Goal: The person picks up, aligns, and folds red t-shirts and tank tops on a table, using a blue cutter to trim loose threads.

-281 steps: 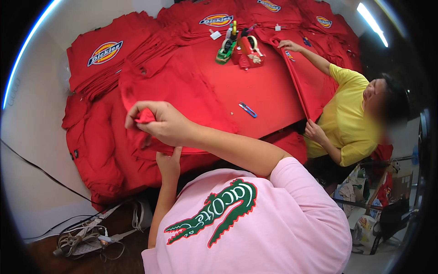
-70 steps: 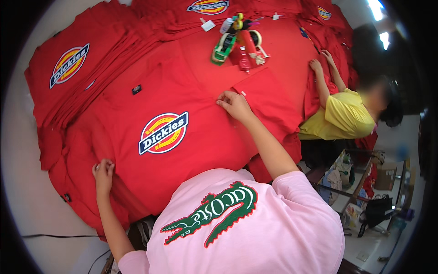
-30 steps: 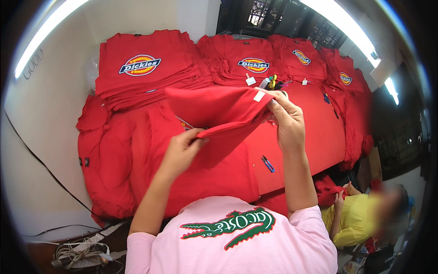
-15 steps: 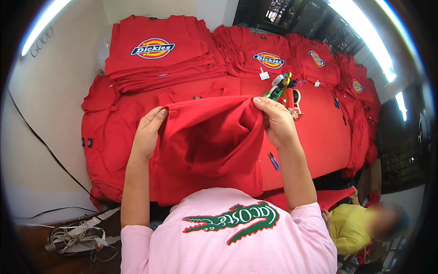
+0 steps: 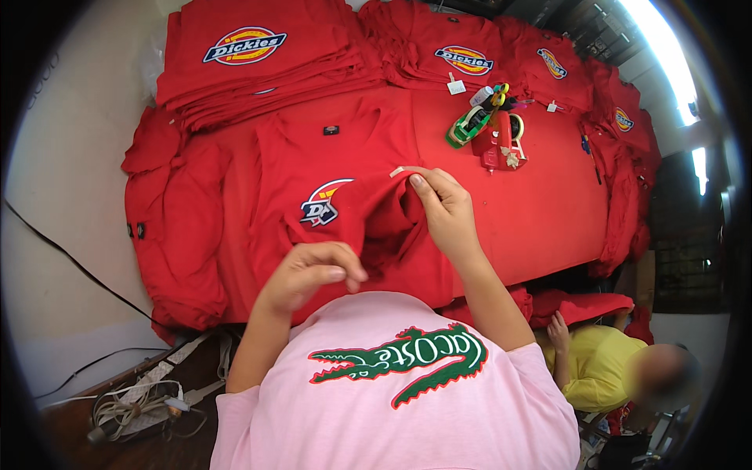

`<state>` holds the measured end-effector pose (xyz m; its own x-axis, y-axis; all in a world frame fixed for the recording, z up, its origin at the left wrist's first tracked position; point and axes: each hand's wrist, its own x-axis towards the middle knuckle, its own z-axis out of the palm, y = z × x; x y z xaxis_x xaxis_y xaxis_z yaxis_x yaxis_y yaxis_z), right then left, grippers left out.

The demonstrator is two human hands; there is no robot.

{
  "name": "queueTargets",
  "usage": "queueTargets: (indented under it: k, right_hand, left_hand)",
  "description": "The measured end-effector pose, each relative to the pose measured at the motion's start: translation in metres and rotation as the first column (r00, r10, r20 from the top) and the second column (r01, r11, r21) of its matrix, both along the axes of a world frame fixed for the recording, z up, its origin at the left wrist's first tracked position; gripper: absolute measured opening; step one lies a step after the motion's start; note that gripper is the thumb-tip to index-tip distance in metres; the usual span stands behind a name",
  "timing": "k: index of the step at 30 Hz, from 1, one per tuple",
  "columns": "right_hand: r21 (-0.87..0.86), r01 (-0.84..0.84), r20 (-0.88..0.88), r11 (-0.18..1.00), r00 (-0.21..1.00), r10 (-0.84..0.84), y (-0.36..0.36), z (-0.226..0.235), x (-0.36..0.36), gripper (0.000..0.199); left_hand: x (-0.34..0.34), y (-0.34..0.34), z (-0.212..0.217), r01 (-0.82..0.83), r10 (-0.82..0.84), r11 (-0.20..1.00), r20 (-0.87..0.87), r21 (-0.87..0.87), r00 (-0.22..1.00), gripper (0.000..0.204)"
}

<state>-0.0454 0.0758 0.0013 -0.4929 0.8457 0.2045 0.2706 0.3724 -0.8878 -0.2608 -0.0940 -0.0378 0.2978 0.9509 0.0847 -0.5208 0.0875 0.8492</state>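
Note:
A red sleeveless garment lies on the red-covered table in front of me, its neck opening pointing away. It has a small dark neck label and a printed chest emblem, partly covered by a fold. My right hand pinches the garment's lifted edge between thumb and fingers, and a small pale strip shows at the fingertips. Below the emblem, close to my chest, my left hand is held loosely bent over the cloth, its fingers apart and nothing visible in them.
Stacks of red garments line the table's far side. A green tape dispenser and a red holder stand right of centre. More red cloth lies at left. Cables lie lower left. A person in yellow handles red cloth at lower right.
The garment's raised edge has come down, and its emblem and neck label now show. My left hand has let go and moved down toward me; my right hand has shifted left, still gripping.

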Motion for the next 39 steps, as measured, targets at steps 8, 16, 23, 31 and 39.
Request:
queueTargets:
  k: [8, 16, 23, 31, 39]
  right_hand:
    - [0.592, -0.046, 0.117, 0.805, 0.993, -0.030, -0.025, -0.001, -0.036, 0.021]
    - [0.561, -0.201, -0.018, 0.803, 0.967, 0.254, -0.057, -0.008, -0.051, 0.043]
    - [-0.053, -0.001, -0.413, 0.999, 0.910, -0.021, -0.002, -0.020, -0.005, 0.058]
    - [-0.419, -0.754, -0.787, 0.506, 0.579, 0.212, 0.010, -0.027, -0.010, 0.049]
    - [-0.592, -0.799, -0.805, -0.101, 0.581, 0.118, -0.049, -0.044, -0.023, 0.096]
  left_hand:
    - [0.055, 0.039, -0.006, -0.203, 0.190, 0.974, -0.124, -0.105, 0.974, 0.066]
    - [0.041, 0.069, 0.014, -0.710, 0.735, 0.677, 0.216, -0.193, 0.643, 0.015]
    - [0.011, 0.059, 0.086, -0.726, 0.726, 0.688, -0.046, 0.016, 0.687, 0.045]
    - [-0.056, -0.013, 0.039, -0.571, 0.583, 0.800, -0.016, 0.186, 0.812, 0.083]
    - [-0.040, 0.026, -0.011, -0.496, 0.494, 0.868, -0.103, 0.010, 0.863, 0.080]
